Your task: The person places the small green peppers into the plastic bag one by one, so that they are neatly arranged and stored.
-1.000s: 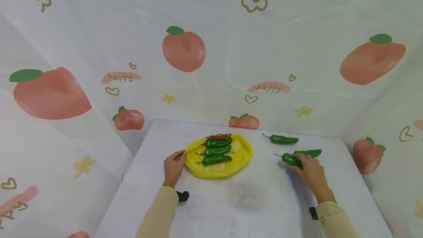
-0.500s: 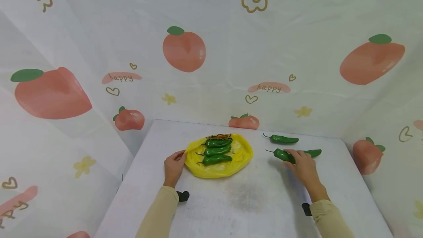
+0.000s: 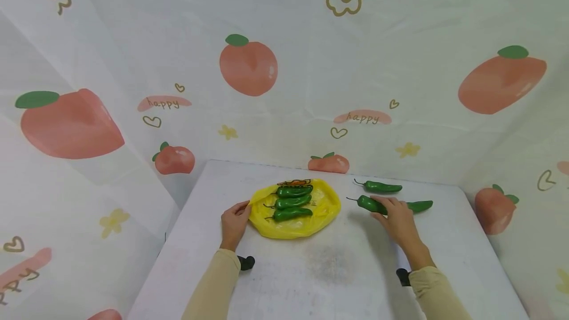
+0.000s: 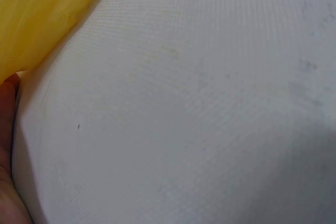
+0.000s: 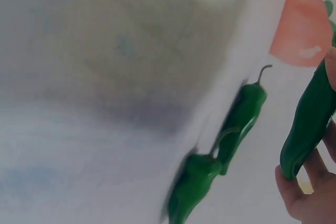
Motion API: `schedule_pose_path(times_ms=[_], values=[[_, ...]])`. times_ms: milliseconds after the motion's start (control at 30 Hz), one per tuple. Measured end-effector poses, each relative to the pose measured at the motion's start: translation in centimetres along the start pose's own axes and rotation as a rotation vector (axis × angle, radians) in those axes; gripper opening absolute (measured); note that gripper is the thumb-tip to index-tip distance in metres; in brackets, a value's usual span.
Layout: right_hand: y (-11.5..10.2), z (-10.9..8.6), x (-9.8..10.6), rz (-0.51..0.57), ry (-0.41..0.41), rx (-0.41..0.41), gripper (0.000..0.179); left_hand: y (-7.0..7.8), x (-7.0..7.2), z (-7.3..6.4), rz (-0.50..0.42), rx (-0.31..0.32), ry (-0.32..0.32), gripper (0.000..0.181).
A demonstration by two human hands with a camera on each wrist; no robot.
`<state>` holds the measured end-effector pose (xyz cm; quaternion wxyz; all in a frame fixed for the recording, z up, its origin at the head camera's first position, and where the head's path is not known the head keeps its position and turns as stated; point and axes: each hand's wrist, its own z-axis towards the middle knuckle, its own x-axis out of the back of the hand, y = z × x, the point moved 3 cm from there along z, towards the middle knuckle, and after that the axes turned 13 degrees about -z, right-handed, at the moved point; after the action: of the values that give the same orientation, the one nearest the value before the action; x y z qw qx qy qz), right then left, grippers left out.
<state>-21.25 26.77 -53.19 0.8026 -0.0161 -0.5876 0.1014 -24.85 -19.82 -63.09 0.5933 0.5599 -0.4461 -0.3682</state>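
A yellow plastic bag [image 3: 286, 232] lies spread on the table with its mouth facing up. Three green chili peppers [image 3: 291, 202] rest in it side by side. My left hand [image 3: 234, 226] pinches the bag's left rim; the left wrist view catches only part of that hand [image 4: 7, 145] beside the yellow plastic [image 4: 42, 19]. To the right, my right hand [image 3: 401, 225] grips another green chili pepper [image 3: 370, 204] above the table, stem pointing left. In the right wrist view this held pepper [image 5: 310, 121] hangs between thumb and fingers, apart from two peppers lying below.
One loose chili pepper [image 3: 383, 187] lies near the table's back edge, and a second pepper [image 3: 421, 206] lies just behind my right hand. White cloth printed with peaches [image 3: 248, 69] walls the white table [image 3: 331, 290] at the back and sides.
My right hand has lifted its chili pepper off the right side and carried it left toward the bag. The left hand and the bag have stayed in place.
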Motion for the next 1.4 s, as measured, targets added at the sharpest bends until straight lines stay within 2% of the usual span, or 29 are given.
schedule_pose_path(times_ms=[267, 433, 567, 700, 1200, 1400], values=[[-1.9, 0.7, 0.5, 0.014, -0.048, -0.006, 0.052, -0.6, 0.0, 0.3, 0.003, 0.001, -0.008, 0.028], [-2.7, 0.8, 0.7, 0.002, -0.056, 0.003, 0.052, -0.4, -0.1, 0.3, -0.004, -0.016, -0.007, 0.029], [-3.4, 1.2, 0.9, 0.007, -0.060, 0.016, 0.052, -0.2, -0.2, 0.4, -0.001, -0.005, -0.010, 0.029], [-4.0, 1.4, 0.8, 0.032, -0.062, 0.033, 0.051, -0.2, -0.1, 0.4, 0.006, 0.016, -0.019, 0.030], [-6.8, 2.7, 1.0, 0.074, -0.020, 0.155, 0.047, -0.4, 0.1, 0.2, 0.018, 0.031, -0.022, 0.031], [-7.5, 3.1, 1.1, 0.110, -0.063, 0.147, 0.047, -0.2, 0.1, 0.0, 0.013, 0.035, -0.025, 0.032]])
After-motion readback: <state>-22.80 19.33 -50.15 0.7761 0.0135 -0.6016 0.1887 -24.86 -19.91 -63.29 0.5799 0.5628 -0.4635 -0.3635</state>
